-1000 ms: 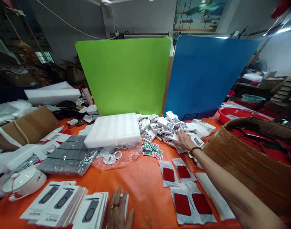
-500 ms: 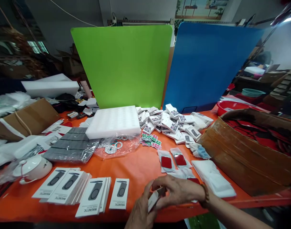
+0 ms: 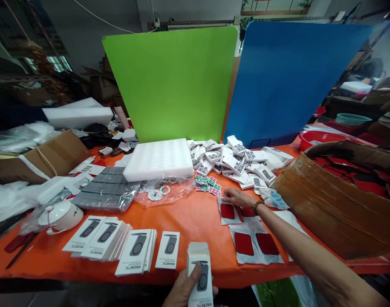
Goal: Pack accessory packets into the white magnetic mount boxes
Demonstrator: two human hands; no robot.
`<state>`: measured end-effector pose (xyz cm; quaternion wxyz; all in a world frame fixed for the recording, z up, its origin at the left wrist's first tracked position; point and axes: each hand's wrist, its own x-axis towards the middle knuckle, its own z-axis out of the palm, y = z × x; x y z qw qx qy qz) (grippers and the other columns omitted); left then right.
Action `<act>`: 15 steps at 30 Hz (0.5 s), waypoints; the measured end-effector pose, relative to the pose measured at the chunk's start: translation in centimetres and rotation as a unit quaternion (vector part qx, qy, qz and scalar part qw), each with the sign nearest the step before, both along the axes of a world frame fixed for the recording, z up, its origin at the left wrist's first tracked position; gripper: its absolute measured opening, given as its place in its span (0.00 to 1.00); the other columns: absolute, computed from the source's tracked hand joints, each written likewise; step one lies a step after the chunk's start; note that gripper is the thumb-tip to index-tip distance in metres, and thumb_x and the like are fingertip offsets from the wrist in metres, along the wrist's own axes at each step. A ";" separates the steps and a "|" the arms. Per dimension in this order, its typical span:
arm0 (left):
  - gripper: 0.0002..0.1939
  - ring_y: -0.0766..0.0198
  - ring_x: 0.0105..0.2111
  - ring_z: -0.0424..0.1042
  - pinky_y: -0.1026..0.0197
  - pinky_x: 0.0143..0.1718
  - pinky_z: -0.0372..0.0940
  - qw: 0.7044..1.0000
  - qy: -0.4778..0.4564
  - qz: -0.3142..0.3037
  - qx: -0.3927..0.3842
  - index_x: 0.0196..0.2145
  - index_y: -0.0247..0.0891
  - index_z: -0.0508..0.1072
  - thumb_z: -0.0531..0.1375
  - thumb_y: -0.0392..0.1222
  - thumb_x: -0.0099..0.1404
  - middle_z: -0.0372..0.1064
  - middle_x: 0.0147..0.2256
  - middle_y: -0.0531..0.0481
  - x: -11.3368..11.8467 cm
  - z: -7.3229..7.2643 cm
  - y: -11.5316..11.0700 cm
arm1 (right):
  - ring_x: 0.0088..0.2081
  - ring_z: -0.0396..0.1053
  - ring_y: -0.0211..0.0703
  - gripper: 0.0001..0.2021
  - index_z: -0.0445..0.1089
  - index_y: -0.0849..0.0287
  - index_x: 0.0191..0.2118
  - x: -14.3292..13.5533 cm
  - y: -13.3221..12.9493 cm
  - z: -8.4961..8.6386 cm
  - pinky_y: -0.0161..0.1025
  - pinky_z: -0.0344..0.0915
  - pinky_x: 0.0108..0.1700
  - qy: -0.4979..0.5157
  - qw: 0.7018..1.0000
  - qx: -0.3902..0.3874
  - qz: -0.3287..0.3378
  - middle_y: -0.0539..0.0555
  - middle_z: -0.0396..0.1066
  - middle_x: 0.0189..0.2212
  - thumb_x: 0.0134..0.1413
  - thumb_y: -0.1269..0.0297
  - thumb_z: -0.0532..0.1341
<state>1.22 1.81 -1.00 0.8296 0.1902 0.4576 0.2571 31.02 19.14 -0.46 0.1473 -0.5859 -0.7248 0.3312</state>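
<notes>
My left hand point(image 3: 185, 285) grips a white phone holder box point(image 3: 199, 273), its thumb across the printed front. The box stands upright near the table's front edge, top end open. My right hand point(image 3: 238, 199), with a bead bracelet, is at the upper edge of a translucent pouch point(image 3: 227, 212) with a red square on it. Its fingers are bent together there; the fingertips are partly hidden. Another red-square pouch point(image 3: 247, 212) lies partly under that wrist. Two more, a left pouch point(image 3: 244, 244) and a right pouch point(image 3: 267, 244), lie nearer me.
Finished-looking printed boxes point(image 3: 137, 251) stand in stacks at the left front. A heap of small white boxes point(image 3: 236, 162) lies before the blue panel point(image 3: 293, 81). Small printed cards point(image 3: 207, 184), ring stickers point(image 3: 154, 195) and a foam block point(image 3: 159, 160) lie mid-table. A large carton point(image 3: 322, 213) stands right.
My right hand has left the box and moved away from me to the far pouches. My left hand now holds the box alone, turned front up. The view has shifted slightly.
</notes>
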 end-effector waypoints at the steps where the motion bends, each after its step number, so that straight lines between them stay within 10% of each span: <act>1: 0.22 0.58 0.29 0.74 0.59 0.34 0.67 1.000 -0.003 0.026 -0.018 0.33 0.35 0.72 0.65 0.59 0.54 0.74 0.27 0.46 0.1 0.3 0.0 | 0.25 0.54 0.36 0.16 0.58 0.57 0.25 0.1 -0.1 0.2 0.34 0.54 0.27 0.016 1.000 -0.009 0.008 0.47 0.57 0.22 0.55 0.51 0.55; 15: 0.25 0.54 0.29 0.77 0.53 0.39 0.69 0.992 -0.081 0.083 -0.050 0.35 0.30 0.74 0.63 0.59 0.57 0.76 0.28 0.42 0.6 -0.2 -0.4 | 0.31 0.57 0.39 0.11 0.59 0.57 0.32 -2.7 -3.7 -0.2 0.35 0.56 0.33 0.151 0.987 -0.046 0.027 0.47 0.60 0.30 0.45 0.62 0.62</act>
